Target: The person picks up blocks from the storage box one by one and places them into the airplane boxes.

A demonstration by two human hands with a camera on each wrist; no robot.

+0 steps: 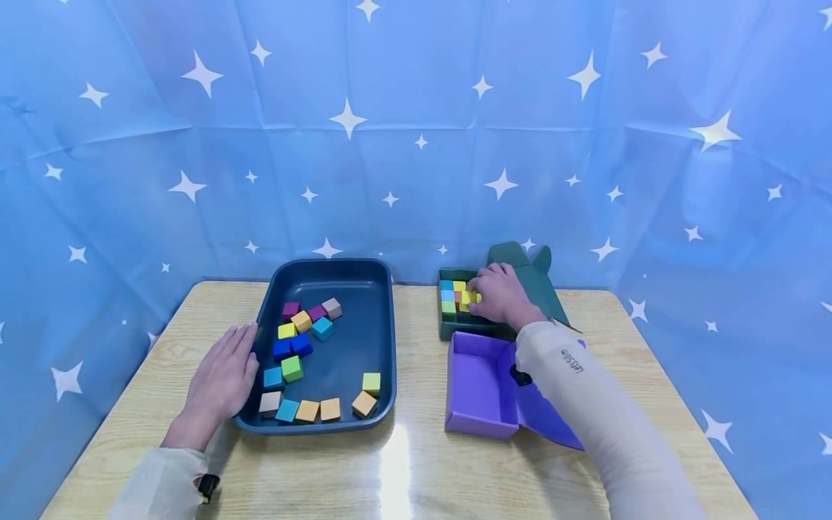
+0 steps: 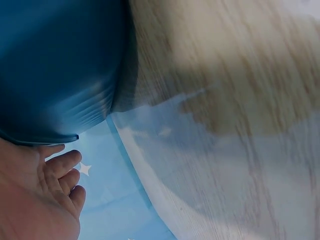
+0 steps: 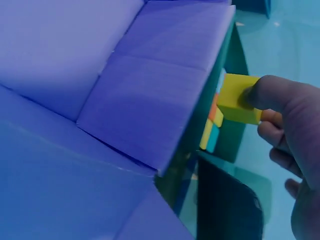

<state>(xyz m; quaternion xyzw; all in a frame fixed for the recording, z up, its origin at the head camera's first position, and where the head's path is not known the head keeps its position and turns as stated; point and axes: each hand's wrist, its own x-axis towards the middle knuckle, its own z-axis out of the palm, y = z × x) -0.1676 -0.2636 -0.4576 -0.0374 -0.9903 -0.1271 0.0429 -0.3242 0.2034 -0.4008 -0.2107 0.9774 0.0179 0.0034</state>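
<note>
your right hand [image 1: 499, 295] pinches a yellow cube [image 3: 232, 102] over the green box [image 1: 455, 328], by other cubes [image 1: 448, 296]; your left hand [image 1: 222, 372] lies straight-fingered at the tray's [image 1: 356, 339] edge. you're likely packing; next, probably align it, then release.

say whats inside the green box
Blue, green, yellow and reddish cubes show in the green box. The right hand, pinching a yellow cube, hides part of the inside; what lies there cannot be seen.
</note>
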